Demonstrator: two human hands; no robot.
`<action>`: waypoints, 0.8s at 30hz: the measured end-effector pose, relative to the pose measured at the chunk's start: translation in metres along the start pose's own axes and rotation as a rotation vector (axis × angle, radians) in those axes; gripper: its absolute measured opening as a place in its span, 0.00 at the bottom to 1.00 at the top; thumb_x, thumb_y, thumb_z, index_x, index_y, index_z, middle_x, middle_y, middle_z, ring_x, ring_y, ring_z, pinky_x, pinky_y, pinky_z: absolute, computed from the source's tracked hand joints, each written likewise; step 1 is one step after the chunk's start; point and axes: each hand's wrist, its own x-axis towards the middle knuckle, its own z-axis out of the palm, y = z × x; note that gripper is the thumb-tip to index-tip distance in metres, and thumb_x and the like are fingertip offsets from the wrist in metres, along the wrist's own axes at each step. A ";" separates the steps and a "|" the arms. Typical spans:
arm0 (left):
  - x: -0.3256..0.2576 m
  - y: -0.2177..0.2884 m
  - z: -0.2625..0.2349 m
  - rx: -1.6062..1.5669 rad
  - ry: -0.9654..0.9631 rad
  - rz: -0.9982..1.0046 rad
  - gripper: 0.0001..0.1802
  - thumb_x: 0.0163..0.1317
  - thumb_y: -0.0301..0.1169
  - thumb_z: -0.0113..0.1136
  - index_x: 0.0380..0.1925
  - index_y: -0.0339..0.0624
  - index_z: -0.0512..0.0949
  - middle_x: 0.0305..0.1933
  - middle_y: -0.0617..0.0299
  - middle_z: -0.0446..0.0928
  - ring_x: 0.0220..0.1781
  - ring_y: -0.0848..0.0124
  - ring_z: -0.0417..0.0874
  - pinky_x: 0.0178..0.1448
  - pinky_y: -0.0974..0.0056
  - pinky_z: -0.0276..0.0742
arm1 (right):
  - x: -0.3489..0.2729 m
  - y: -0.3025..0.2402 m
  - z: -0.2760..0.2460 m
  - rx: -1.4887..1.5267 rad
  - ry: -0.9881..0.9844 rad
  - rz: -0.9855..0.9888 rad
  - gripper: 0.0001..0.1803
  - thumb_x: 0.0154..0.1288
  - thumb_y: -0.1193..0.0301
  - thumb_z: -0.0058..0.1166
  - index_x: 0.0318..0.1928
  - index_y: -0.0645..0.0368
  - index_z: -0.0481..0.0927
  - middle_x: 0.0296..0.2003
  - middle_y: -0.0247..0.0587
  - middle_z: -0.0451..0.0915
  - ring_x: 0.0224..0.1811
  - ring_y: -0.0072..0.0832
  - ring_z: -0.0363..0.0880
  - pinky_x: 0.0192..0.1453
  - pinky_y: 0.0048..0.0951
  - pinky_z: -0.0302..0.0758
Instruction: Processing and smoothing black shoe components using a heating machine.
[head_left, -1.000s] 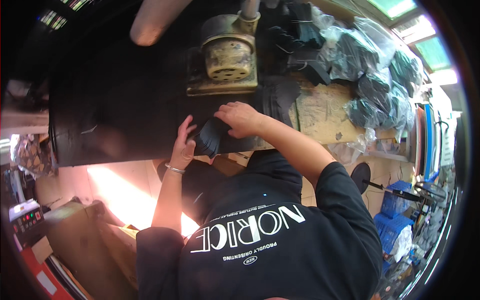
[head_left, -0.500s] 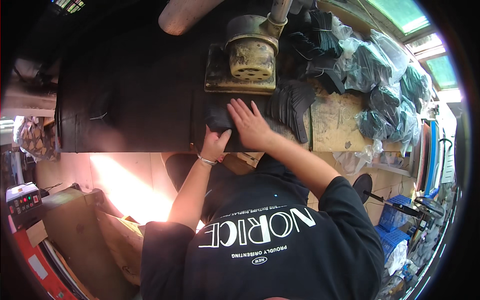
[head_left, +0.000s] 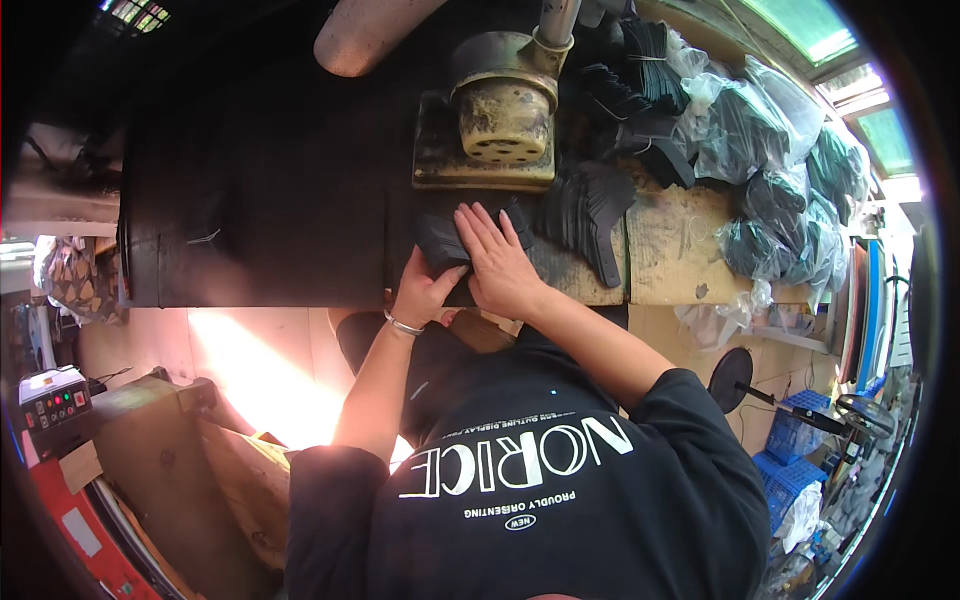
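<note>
Both hands have slid up: right hand (head_left: 497, 262) presses flat, left hand (head_left: 425, 290) pinches the black piece (head_left: 440, 243) below the press (head_left: 500, 120) at 12 o'clock, lining it up.

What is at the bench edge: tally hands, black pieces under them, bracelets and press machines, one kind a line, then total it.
Hands: 2, left hand and right hand
Black piece under the hands: 1
Bracelet: 1
Press machine: 1
Total: 5
</note>
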 end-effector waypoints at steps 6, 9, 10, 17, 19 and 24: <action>-0.004 -0.035 0.007 0.095 0.017 0.001 0.30 0.59 0.20 0.56 0.63 0.30 0.65 0.66 0.52 0.68 0.67 0.66 0.68 0.71 0.63 0.61 | -0.006 -0.001 0.010 -0.045 -0.032 -0.010 0.52 0.47 0.73 0.55 0.73 0.70 0.47 0.74 0.57 0.50 0.79 0.50 0.42 0.78 0.55 0.39; -0.007 -0.043 0.004 0.043 0.007 -0.107 0.31 0.57 0.19 0.55 0.63 0.31 0.64 0.65 0.52 0.67 0.67 0.66 0.68 0.71 0.64 0.61 | -0.003 -0.002 0.009 -0.043 -0.050 0.004 0.52 0.47 0.73 0.55 0.73 0.71 0.46 0.74 0.57 0.50 0.79 0.50 0.42 0.79 0.55 0.39; -0.008 -0.041 0.004 0.106 -0.025 -0.141 0.32 0.56 0.18 0.55 0.64 0.31 0.63 0.64 0.53 0.68 0.66 0.67 0.69 0.70 0.64 0.62 | -0.003 -0.001 0.008 -0.048 -0.082 0.004 0.52 0.47 0.73 0.54 0.73 0.71 0.46 0.74 0.57 0.50 0.79 0.50 0.42 0.79 0.55 0.39; 0.000 0.004 -0.012 -0.023 -0.050 -0.086 0.42 0.57 0.15 0.55 0.71 0.36 0.51 0.64 0.54 0.67 0.66 0.67 0.69 0.70 0.63 0.63 | -0.003 0.003 0.008 -0.027 -0.048 -0.038 0.48 0.51 0.75 0.50 0.73 0.72 0.46 0.74 0.58 0.50 0.79 0.50 0.42 0.79 0.53 0.39; -0.002 0.007 -0.008 0.113 -0.099 -0.088 0.47 0.56 0.15 0.56 0.74 0.40 0.45 0.70 0.54 0.62 0.71 0.66 0.64 0.73 0.63 0.59 | -0.005 0.000 0.000 0.215 -0.037 0.081 0.48 0.52 0.75 0.51 0.74 0.70 0.45 0.74 0.58 0.50 0.79 0.49 0.43 0.79 0.54 0.39; -0.007 -0.005 0.007 -0.069 -0.019 0.064 0.52 0.54 0.16 0.56 0.76 0.44 0.40 0.75 0.55 0.54 0.76 0.64 0.58 0.76 0.62 0.55 | -0.008 -0.005 0.007 0.101 -0.063 -0.034 0.48 0.54 0.76 0.49 0.74 0.68 0.44 0.74 0.57 0.50 0.79 0.48 0.44 0.78 0.54 0.40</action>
